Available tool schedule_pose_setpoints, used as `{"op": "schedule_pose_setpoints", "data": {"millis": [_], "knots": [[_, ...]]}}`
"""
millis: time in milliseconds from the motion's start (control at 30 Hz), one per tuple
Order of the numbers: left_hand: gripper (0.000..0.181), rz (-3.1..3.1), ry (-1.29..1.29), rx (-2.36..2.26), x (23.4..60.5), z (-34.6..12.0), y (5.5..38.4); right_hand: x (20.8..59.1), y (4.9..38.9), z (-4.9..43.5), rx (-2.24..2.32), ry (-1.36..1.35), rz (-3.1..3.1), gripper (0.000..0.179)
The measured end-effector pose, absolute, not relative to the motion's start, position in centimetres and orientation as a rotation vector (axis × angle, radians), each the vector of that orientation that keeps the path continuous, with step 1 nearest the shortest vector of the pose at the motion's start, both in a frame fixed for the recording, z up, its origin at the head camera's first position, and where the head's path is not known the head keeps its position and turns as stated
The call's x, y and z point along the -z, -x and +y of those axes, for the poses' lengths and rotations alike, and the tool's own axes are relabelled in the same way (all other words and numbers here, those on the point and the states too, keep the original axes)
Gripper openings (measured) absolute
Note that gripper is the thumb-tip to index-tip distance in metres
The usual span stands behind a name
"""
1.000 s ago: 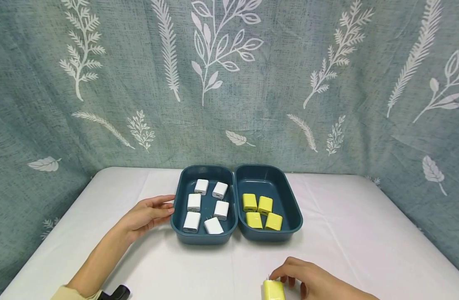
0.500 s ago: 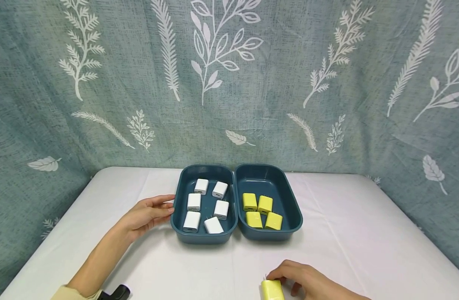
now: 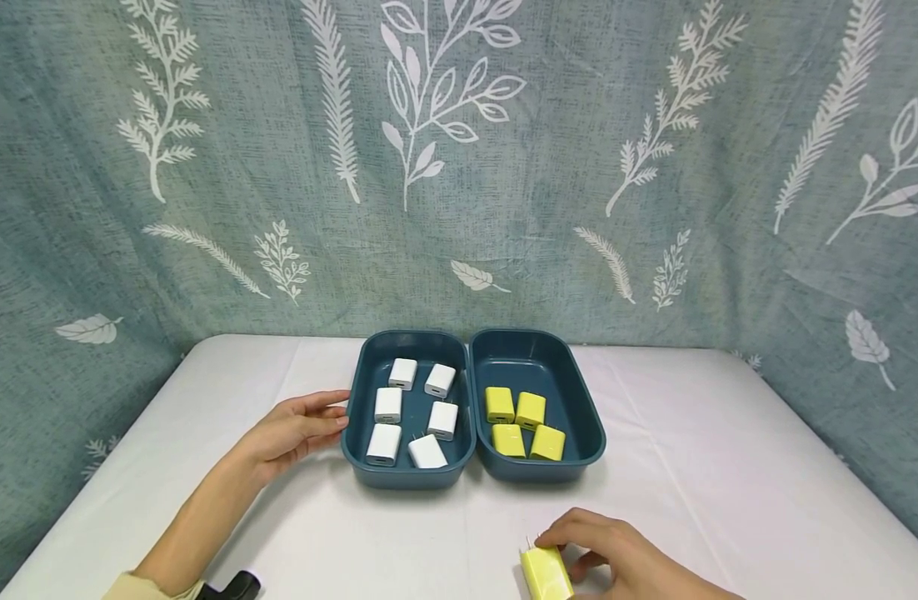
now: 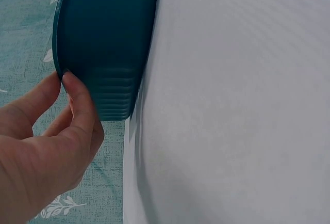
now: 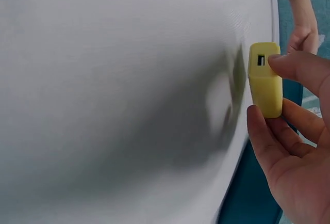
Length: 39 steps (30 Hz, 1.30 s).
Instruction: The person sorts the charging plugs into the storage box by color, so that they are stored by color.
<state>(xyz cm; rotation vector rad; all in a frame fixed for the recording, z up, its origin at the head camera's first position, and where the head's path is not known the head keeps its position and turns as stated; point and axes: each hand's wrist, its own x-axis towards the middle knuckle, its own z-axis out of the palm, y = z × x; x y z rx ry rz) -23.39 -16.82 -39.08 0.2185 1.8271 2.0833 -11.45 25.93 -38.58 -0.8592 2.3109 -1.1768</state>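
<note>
My right hand (image 3: 612, 552) pinches a yellow charger plug (image 3: 546, 573) low over the near side of the table, its metal prongs pointing away from me. In the right wrist view the thumb presses by the USB port of the charger plug (image 5: 266, 87), and fingertips support its other end. My left hand (image 3: 294, 433) pinches the rim of a dark blue tray (image 3: 406, 478) from its left side; the left wrist view shows thumb and finger meeting at the edge of that tray (image 4: 111, 33). Several white charger plugs (image 3: 384, 444) lie inside it.
A second dark blue tray (image 3: 537, 472) stands right against the first, holding several yellow charger plugs (image 3: 508, 440) in its near half. A white cloth (image 3: 729, 467) covers the table, and a patterned green-blue curtain (image 3: 459, 233) hangs behind and at both sides.
My right hand has shifted slightly, and the yellow charger plug is now tilted, with more of it in view. The left hand and both trays have stayed in place.
</note>
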Motion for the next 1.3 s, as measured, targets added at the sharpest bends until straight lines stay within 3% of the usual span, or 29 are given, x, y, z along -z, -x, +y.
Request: {"op": "schedule_pose_setpoints", "data": {"millis": [333,967,1300], "knots": [[0.059,1.822,-0.21,-2.095,39.2,-16.8,23.5,37.0,11.3,25.6,1.304,0.689,2.321,0.046],[0.059,1.818,-0.213,-2.1,39.3,-16.9,23.5,34.2,13.2,26.3,1.533,1.027,2.603,0.052],[0.059,1.802,-0.213,-2.105,39.3,-16.9,23.5,32.5,16.2,26.8,1.614,0.882,2.643,0.052]]}}
